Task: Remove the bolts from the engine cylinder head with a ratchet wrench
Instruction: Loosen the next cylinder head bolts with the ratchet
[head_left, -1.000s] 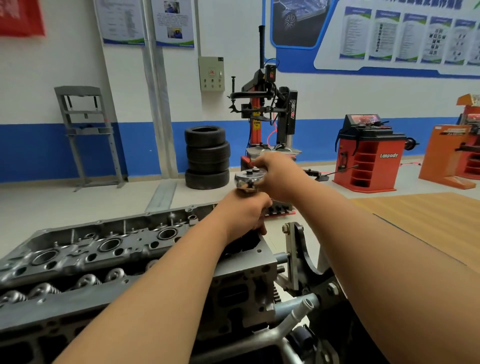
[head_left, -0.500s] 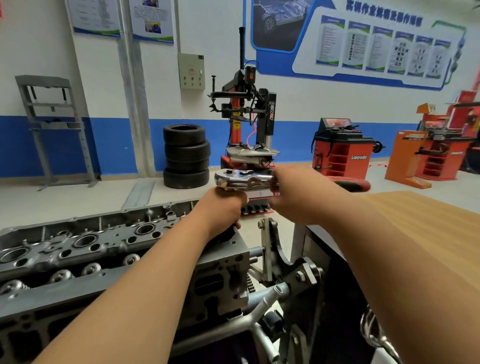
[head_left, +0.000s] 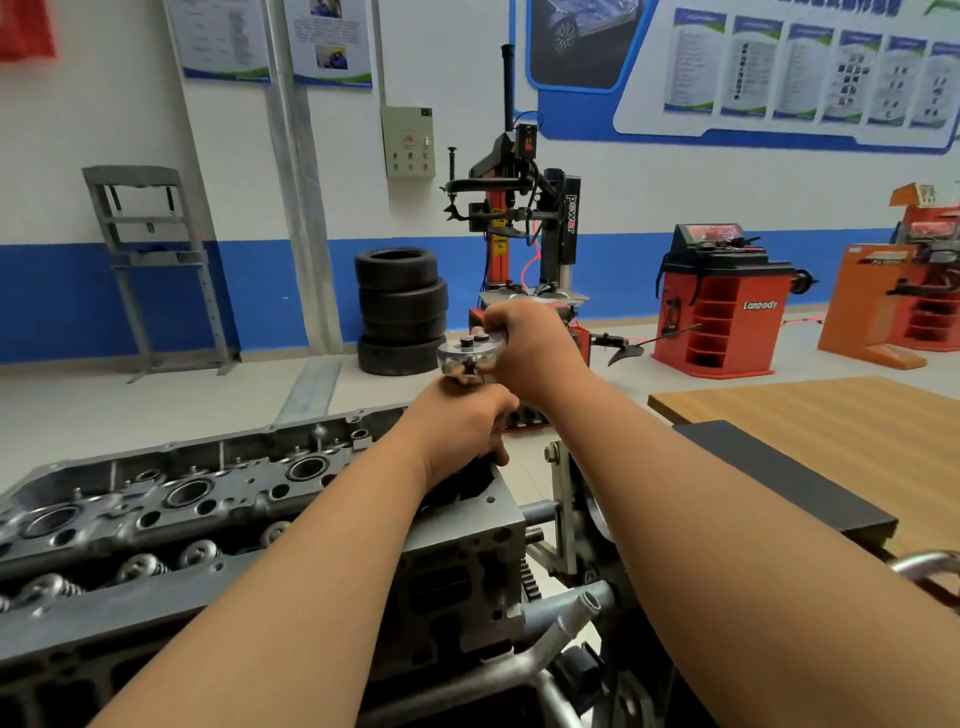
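both hands on a ratchet wrench (head_left: 470, 353) over an engine cylinder head (head_left: 208, 499)

right hand (head_left: 530, 348) wrapped round the wrench handle. left hand (head_left: 462, 426) curled beneath the wrench head round the hidden drive shaft, at the cylinder head's right end. bolt out of sight. likely risk: socket slipping off and rounding the bolt if tilted under load.
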